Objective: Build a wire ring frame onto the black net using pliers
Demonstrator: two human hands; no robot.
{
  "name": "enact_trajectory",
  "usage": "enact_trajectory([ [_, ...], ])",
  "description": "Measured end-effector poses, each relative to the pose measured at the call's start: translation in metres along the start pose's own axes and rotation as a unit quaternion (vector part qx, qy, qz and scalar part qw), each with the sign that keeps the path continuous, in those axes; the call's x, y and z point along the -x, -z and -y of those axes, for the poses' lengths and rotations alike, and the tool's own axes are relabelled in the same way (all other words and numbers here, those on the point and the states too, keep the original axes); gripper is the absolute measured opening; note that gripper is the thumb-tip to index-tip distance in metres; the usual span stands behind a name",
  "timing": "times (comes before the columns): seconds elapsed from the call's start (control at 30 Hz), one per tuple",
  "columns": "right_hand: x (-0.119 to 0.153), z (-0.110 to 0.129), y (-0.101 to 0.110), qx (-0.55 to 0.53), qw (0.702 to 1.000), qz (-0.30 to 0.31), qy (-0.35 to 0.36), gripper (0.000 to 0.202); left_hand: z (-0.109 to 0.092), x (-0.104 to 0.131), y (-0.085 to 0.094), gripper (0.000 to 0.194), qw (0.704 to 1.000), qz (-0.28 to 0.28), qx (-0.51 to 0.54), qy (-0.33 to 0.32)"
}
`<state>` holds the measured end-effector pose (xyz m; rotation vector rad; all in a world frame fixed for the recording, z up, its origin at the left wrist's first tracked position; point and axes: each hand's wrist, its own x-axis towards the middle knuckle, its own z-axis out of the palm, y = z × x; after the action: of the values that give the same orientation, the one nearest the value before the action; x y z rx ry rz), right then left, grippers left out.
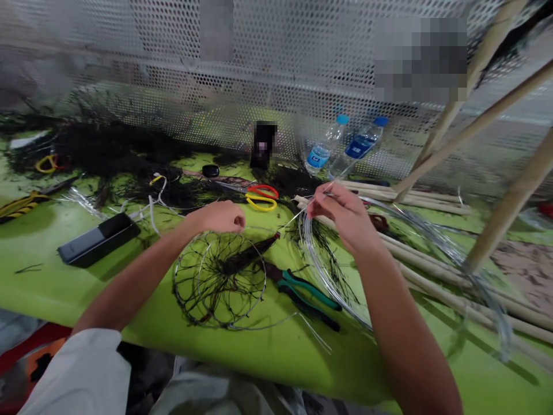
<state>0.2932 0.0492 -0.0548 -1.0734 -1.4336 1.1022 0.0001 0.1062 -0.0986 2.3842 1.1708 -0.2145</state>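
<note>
Right grip point(341, 216): thumb and fingertips pinch a pale strand point(296, 218), lifted near the middle of the bench point(151, 300); an even, gentle pull should keep it taut.
Left grip point(216, 218): fingers curled above the hoops; whether they press on anything thin, I cannot tell at this blur.
Wire-hooped net point(228, 266): toward the bench's near edge, left of centre, its gathered tip meeting the strand; steadying it would stop dragging.
Pliers point(307, 285): right beside the net, handles angled toward the near edge; better clear of the line.
Wire coil point(307, 245): farther right; avoid snagging its loops.
Scissors point(261, 197): toward the far edge.
</note>
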Motion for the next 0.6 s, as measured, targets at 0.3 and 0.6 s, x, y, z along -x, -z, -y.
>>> enact_trajectory([
  [0.3, 0.007, -0.021, -0.044, -0.042, 0.999, -0.018, -0.023, 0.033, -0.033, 0.012, 0.001, 0.019, 0.991, -0.128, -0.009, -0.034],
  [0.6, 0.036, 0.078, -0.021, 0.03, 0.983, -0.128, 0.128, 0.013, -0.088, 0.045, 0.006, 0.018, 0.941, -0.315, -0.017, -0.12],
])
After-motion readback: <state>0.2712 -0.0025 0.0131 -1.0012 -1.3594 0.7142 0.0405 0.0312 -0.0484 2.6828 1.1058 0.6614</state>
